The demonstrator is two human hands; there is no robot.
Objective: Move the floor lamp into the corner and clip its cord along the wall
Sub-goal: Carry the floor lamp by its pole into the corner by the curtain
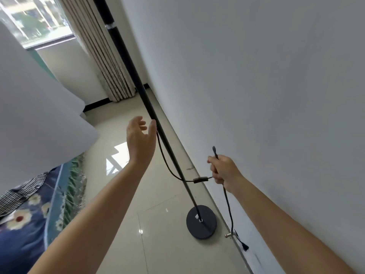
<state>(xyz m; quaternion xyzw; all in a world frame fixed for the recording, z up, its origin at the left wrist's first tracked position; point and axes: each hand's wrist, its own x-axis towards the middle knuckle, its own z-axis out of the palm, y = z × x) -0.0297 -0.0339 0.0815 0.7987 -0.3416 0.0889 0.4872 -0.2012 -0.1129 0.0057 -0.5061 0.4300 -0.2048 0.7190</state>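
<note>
A black floor lamp stands by the white wall: its thin pole (pixel 126 56) rises from a round black base (pixel 201 222) on the tiled floor. My left hand (pixel 141 141) is open just left of the pole, thumb nearly touching it, fingers spread. A black cord (pixel 167 165) droops from the pole through an inline switch (pixel 200 179) into my right hand (pixel 224 172), which is closed around it. A cord end sticks up above that fist, and another length hangs down along the wall to a plug (pixel 245 247) near the floor.
A beige curtain (pixel 106 62) hangs in the far corner beside a window (pixel 33 18). A bed with a white cover (pixel 35 107) and a blue flowered sheet (pixel 29 218) fills the left. A small metal stop (pixel 229 235) projects from the wall's foot.
</note>
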